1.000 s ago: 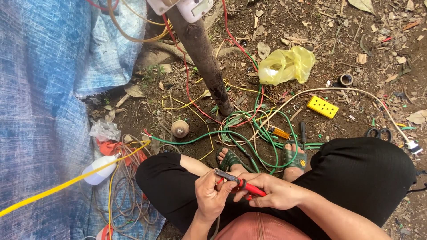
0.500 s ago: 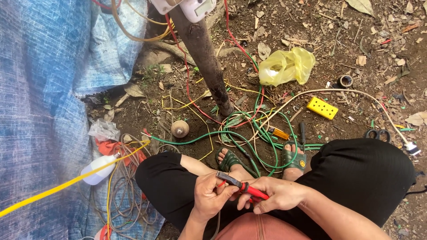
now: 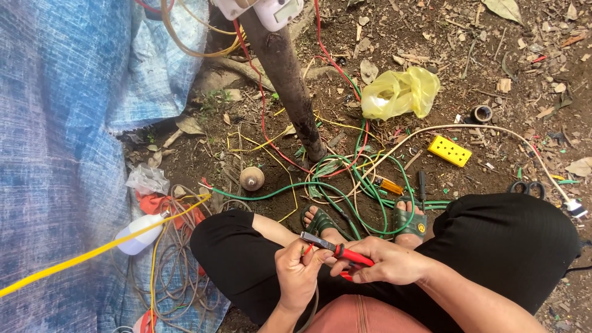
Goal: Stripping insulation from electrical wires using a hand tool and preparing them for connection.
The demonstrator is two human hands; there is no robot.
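The right hand (image 3: 385, 262) is curled around red-handled pliers (image 3: 336, 248), wrist angled inward above the lap. The left hand (image 3: 297, 271) pinches a thin red wire (image 3: 308, 249) at the pliers' tip. Green cables (image 3: 345, 185) sprawl beyond the sandalled feet.

packaging-wise there's a crumpled yellow plastic bag (image 3: 399, 92) on the dirt right of the post, a scrunched clear wrapper (image 3: 147, 179) by the blue tarp's edge, and a white plastic bottle (image 3: 140, 233) just below it. The white box (image 3: 279, 10) atop the post has a small greyish screen
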